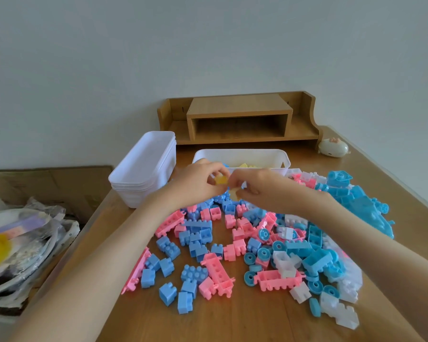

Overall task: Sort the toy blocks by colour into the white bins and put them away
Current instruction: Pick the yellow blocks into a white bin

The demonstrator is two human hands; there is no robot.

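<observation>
Up over the pile, just in front of the open white bin (257, 157). Pinching a yellow block (221, 180) in the left hand (198, 180), fingers curled close round it. Gripping a paler yellow piece (234, 193) in the right hand (262, 187), thumb and fingertips tight on it; possibly touching the first block, hard to tell behind the fingers. More yellow pieces (244, 165) inside that bin. Just left of the bin, a stack of white bins (143, 169). On the near side of the bin, spread across the wooden table (232, 322), loose pink, blue and clear-white blocks (195, 272). Behind the bin, a wooden shelf (240, 117).
</observation>
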